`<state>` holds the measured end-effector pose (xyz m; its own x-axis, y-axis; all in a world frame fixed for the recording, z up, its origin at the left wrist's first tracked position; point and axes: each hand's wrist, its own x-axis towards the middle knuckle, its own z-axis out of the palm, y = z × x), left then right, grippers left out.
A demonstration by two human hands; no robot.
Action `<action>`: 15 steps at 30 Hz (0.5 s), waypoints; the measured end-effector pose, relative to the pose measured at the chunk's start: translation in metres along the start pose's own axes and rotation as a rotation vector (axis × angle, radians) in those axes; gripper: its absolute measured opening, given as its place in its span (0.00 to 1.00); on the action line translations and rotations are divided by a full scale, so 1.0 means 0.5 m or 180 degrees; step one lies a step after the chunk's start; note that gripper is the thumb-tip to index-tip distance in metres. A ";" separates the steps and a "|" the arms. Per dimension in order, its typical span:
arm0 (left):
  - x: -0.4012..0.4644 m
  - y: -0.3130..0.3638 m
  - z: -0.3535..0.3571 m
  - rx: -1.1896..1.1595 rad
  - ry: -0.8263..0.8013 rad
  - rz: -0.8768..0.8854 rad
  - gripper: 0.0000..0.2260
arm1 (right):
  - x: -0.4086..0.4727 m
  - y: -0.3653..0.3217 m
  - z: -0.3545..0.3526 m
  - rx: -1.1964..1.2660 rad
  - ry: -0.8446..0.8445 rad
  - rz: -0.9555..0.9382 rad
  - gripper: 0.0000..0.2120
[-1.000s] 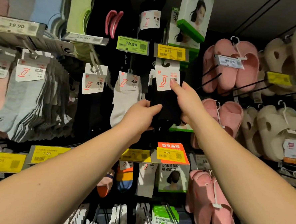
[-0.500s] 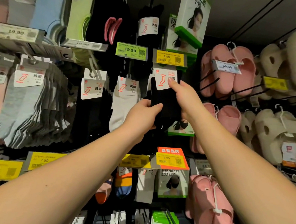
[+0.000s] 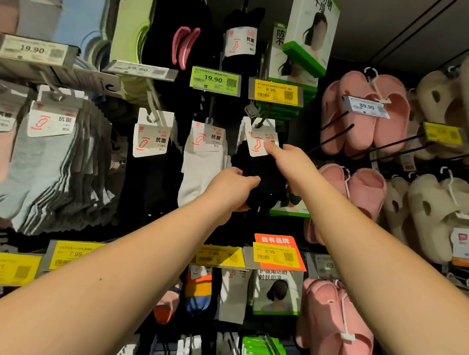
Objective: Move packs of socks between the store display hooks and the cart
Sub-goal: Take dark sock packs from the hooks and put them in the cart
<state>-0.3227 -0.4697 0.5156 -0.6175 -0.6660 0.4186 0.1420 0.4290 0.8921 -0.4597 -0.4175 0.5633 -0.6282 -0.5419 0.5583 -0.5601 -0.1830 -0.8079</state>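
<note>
A pack of black socks [image 3: 266, 176] with a white card header hangs at a display hook [image 3: 260, 121] under a yellow 8.99 tag. My left hand [image 3: 232, 189] grips the lower part of the black socks. My right hand [image 3: 290, 164] pinches the right edge of the pack's white card, thumb on its front. More black packs hang behind it on the same hook. The cart is out of view.
White socks [image 3: 201, 169] hang just left of the black pack, with black and grey packs [image 3: 55, 166] further left. Pink slippers [image 3: 366, 114] and beige slippers [image 3: 434, 214] hang on hooks to the right. Face-mask boxes [image 3: 311, 31] hang above and below. Price tags line the rails.
Both hands stay on the black sock pack. The pack's card sits a little higher against the hook, and my view has tilted slightly upward.
</note>
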 end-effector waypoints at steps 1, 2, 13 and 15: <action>0.004 -0.001 -0.001 0.0062 -0.0020 -0.0063 0.08 | 0.004 0.004 0.004 -0.0195 0.0059 -0.0005 0.28; 0.007 -0.003 -0.003 0.0124 -0.0048 -0.0114 0.07 | 0.005 0.005 0.007 -0.0372 0.0114 -0.0009 0.29; -0.022 -0.017 -0.038 0.0459 -0.0047 -0.0343 0.07 | -0.021 0.030 0.012 -0.1432 0.0448 0.0124 0.34; -0.044 -0.019 -0.047 0.0387 -0.0042 -0.0237 0.06 | -0.049 0.033 0.004 -0.1394 0.0580 0.0052 0.31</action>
<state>-0.2924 -0.4738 0.5018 -0.6330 -0.6910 0.3491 0.0011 0.4501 0.8930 -0.4525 -0.4087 0.5359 -0.7013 -0.3820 0.6018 -0.6998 0.2085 -0.6832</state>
